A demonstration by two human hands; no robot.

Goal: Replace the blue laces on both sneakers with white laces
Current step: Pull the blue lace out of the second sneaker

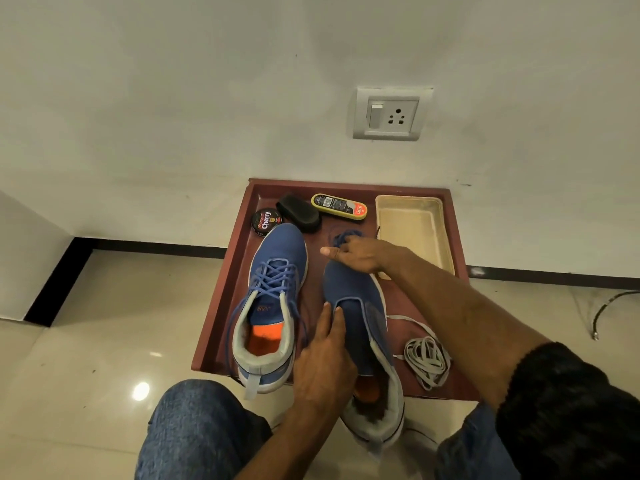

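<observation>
Two blue sneakers stand on a maroon tray (221,306) on the floor. The left sneaker (273,271) still carries its blue laces. No lace shows on the right sneaker (356,292), and my left hand (325,358) rests on its tongue and side with fingers fairly straight. My right hand (360,252) reaches past the toe and holds a bunched blue lace (343,236) just above the tray floor, thumb stuck out to the left. A loose bundle of white laces (427,360) lies on the tray to the right of the right sneaker.
At the tray's back lie a round polish tin (266,220), a black brush (298,213) and a yellow-edged shoe-shine sponge (339,206). A cream inner tray (415,230) sits at the back right. Behind is a wall with a socket (389,114); my knees frame the near edge.
</observation>
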